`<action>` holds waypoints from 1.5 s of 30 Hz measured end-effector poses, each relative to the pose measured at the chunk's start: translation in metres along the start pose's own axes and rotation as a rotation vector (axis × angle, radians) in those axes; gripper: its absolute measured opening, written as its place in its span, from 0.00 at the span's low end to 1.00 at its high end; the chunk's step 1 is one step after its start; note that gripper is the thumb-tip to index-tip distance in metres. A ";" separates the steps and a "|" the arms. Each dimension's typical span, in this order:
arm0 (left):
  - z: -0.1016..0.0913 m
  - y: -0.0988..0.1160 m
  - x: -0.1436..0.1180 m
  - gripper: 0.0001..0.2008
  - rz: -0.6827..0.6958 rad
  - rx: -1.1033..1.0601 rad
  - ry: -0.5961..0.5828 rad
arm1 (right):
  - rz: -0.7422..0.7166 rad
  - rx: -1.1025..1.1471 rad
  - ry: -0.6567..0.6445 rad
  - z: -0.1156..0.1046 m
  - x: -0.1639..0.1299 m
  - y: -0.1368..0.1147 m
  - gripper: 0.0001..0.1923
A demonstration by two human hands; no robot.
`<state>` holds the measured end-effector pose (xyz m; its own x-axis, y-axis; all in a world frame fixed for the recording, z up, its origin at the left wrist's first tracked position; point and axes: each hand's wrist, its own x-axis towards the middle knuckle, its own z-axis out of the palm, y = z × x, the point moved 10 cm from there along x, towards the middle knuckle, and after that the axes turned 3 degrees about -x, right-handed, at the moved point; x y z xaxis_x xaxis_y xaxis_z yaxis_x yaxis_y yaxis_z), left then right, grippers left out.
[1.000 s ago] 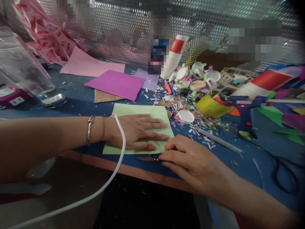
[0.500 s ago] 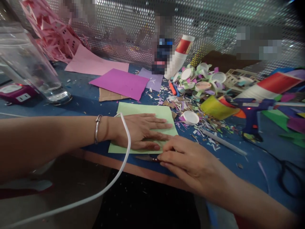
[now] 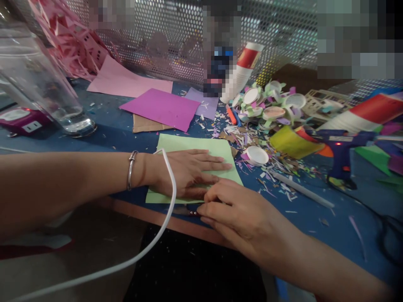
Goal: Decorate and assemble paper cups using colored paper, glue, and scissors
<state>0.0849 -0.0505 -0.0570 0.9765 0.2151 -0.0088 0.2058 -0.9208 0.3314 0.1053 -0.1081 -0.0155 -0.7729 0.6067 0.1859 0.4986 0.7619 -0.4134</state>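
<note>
Both hands press the green paper (image 3: 201, 144) flat, fingers outstretched, its long axis lying left-right.

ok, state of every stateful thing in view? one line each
left hand: open, flat, palm down on the paper
right hand: fingers curled, pressing at the paper's near edge
light green paper: lying flat, pinned under the left hand
scissors: on the table edge, mostly hidden by the right hand
glue gun: propped upright, red light on
glass jar: upright
paper cup stack: leaning
</note>
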 end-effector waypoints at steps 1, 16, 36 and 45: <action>0.001 -0.001 0.000 0.29 0.000 -0.004 -0.003 | -0.007 -0.005 0.001 0.001 0.002 -0.001 0.13; -0.003 0.004 -0.005 0.33 0.086 -0.029 0.048 | -0.044 -0.021 -0.018 0.008 0.021 -0.016 0.16; -0.001 -0.009 -0.050 0.30 -0.200 -0.057 0.045 | 0.013 -0.027 -0.012 0.011 0.016 -0.011 0.14; 0.003 -0.010 -0.053 0.29 -0.183 0.044 0.042 | 0.004 -0.070 -0.027 0.010 0.011 -0.015 0.14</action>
<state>0.0315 -0.0536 -0.0628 0.9191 0.3932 -0.0256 0.3835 -0.8779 0.2867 0.0851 -0.1151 -0.0161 -0.7809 0.6039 0.1598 0.5268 0.7741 -0.3510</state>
